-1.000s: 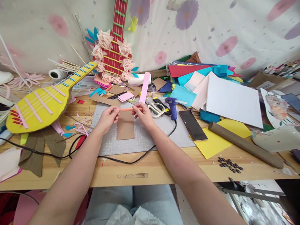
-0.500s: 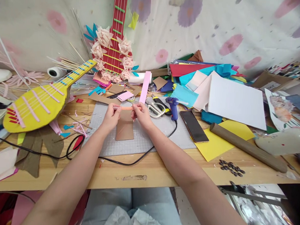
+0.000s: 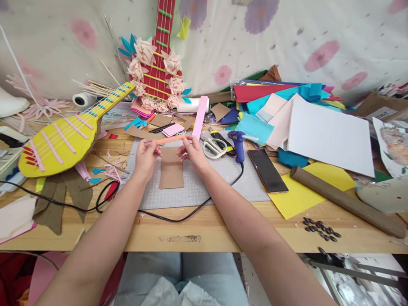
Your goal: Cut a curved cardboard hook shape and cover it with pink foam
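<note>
An orange paper strip (image 3: 171, 140) stretches between my two hands, slightly higher at its right end. My left hand (image 3: 147, 157) pinches the strip's left end. At the other end, the fingers of my right hand (image 3: 192, 152) are closed on it. Beneath lies a brown cardboard rectangle (image 3: 172, 174) on the grey cutting mat (image 3: 202, 196). Just right of my right hand are white-handled scissors (image 3: 215, 149) and a blue glue gun (image 3: 238, 147). A long pink paper strip (image 3: 200, 119) leans behind my right hand.
A yellow cardboard lute (image 3: 60, 144) stands at left, and a red flowered guitar (image 3: 158, 79) at the back. To the right are a phone (image 3: 268, 171), a white board (image 3: 329, 133), a brown tube (image 3: 347, 202) and dark beads (image 3: 321, 229). A black cable (image 3: 174, 220) crosses the front.
The orange strip has tilted, its right end up, and more of it shows between my hands. My left hand has shifted slightly left. The whole view has moved a little.
</note>
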The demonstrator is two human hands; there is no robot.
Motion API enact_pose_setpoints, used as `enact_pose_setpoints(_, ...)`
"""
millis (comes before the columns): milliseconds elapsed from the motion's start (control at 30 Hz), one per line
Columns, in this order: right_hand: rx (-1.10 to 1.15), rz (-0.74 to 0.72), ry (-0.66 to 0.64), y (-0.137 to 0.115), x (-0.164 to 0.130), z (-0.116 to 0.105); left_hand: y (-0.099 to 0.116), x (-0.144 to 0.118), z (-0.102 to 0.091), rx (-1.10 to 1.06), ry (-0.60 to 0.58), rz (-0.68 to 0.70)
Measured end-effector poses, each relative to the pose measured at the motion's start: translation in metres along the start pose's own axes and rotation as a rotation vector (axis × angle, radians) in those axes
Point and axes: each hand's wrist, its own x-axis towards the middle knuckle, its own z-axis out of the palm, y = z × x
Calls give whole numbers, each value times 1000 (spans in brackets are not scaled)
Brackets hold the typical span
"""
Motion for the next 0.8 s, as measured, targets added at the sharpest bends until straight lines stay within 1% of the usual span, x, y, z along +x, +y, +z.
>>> enact_pose_setpoints(33,-1,2,55,0,0,-4,2,4,-2,-45,66,0)
enact_pose_setpoints(100,-36,-7,140,0,2,-11,5,16,-6,-46,190,-4)
enact_pose_setpoints(167,-119,-37,183,-1,4,-18,6,32,-9,45,279,19)
enact_pose_setpoints(200,-177,-55,199,-2,4,-21,6,40,-11,135,277,38)
enact_pose_setpoints(233,-250,-68,212,-4,5,-24,6,47,-11,262,257,55)
enact_pose_setpoints(300,-464,-70,230,-10,3,-31,5,58,-12,622,222,125)
enact_pose_setpoints(367,-770,-52,251,-20,0,-38,5,60,-13,977,237,182)
enact_pose_setpoints(400,-942,-38,270,-26,-3,-42,5,57,-14,1095,245,209)
enact_pose_setpoints(433,-1105,-25,298,-32,-6,-46,6,52,-14,1172,217,229)
enact_pose_setpoints(467,-1241,4,319,-37,-10,-50,6,45,-15,1215,162,246)
enact_pose_setpoints(533,-1417,94,326,-46,-17,-58,5,29,-17,1226,-1,252)
enact_pose_setpoints(600,-1519,144,331,-49,-25,-64,4,13,-17,1203,-146,217)
enact_pose_setpoints(667,-1599,134,332,-47,-31,-67,2,1,-16,1261,-254,220)
enact_pose_setpoints(733,-1643,145,326,-42,-34,-66,-1,-6,-12,1322,-353,200)
enact_pose_setpoints(800,-1649,193,332,-37,-35,-63,-2,-7,-8,1373,-406,136)
